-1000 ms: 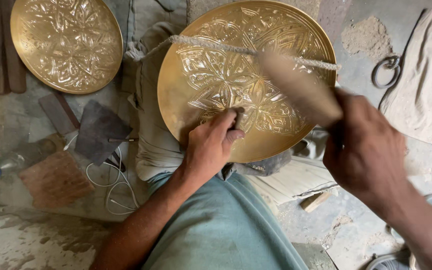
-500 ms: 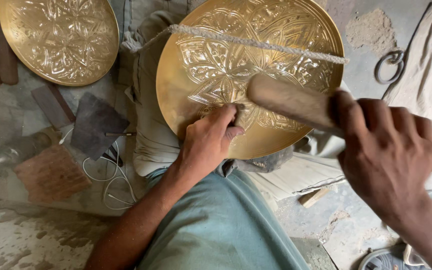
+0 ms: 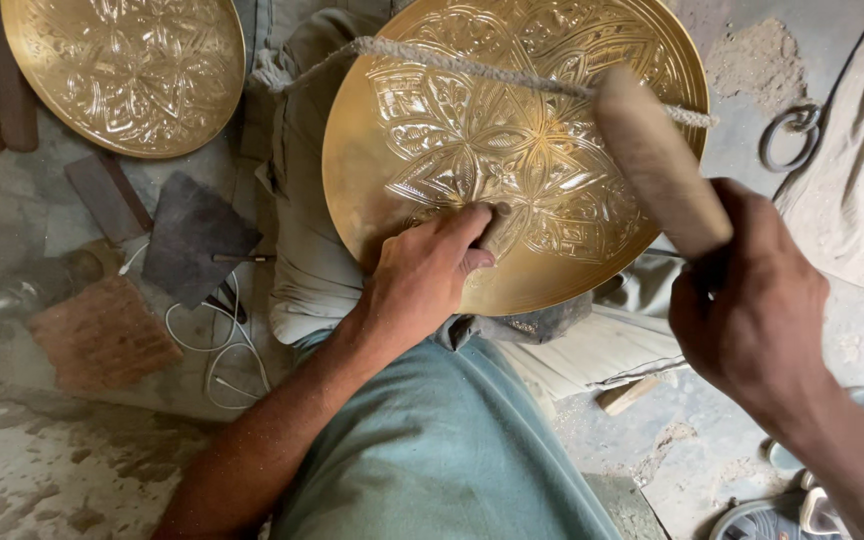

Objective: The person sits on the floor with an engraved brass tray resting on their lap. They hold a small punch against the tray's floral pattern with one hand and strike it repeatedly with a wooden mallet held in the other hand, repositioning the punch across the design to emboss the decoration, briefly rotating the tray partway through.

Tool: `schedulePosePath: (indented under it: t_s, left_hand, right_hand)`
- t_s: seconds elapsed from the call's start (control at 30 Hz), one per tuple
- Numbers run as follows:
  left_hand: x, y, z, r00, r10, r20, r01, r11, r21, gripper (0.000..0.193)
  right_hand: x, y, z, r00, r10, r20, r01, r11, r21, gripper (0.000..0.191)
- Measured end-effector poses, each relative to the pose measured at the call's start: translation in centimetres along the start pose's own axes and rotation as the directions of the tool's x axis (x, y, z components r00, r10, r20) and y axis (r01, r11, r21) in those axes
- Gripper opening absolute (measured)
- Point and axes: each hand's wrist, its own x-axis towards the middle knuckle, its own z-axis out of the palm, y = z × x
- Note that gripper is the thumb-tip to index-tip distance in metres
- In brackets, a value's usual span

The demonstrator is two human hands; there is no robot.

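The large round brass tray (image 3: 512, 150) lies tilted across the person's lap, its floral relief facing up, with a twisted cord (image 3: 472, 68) stretched over its upper part. The left hand (image 3: 422, 275) presses against the tray's lower middle, fingers curled closed around a small dark punch (image 3: 497, 222) whose tip sits on the metal near the centre of the flower pattern. The right hand (image 3: 752, 300) is closed tight around the lower end of a wooden mallet (image 3: 660, 160), which is raised above the right side of the tray, clear of the punch.

To work the pattern cleanly, the punch would best stay steady on its line and held firm against the surface, and the mallet's face should meet the punch head squarely; a glancing blow could, by the look of it, skid the tip across the finished relief or catch the left-hand fingers, which lie very close to the striking point.

On the floor to the left lies a second embossed brass tray (image 3: 122, 70), with a dark flat metal piece (image 3: 192, 235), a white cable (image 3: 217, 350) and a brown woven pad (image 3: 102, 335) below it. A metal ring (image 3: 790, 135) and a pale cloth (image 3: 862, 160) lie to the right.
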Motion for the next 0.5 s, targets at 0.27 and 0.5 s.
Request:
schedulePosePath:
  t_s: [0.27, 0.5]
  left_hand:
    - [-1.2, 0.4, 0.9, 0.974, -0.061, -0.22, 0.057, 0.998, -0.022, 0.037]
    - [-3.1, -0.1, 1.7, 0.933, -0.152, -0.325, 0.148, 0.988, -0.036, 0.025]
  right_hand:
    - [2.8, -2.9, -3.1, 0.95, -0.312, 0.016, 0.289, 0.858, -0.425, 0.03]
    - [2.9, -5.2, -4.4, 0.879, -0.468, -0.09, 0.36, 0.777, -0.517, 0.025]
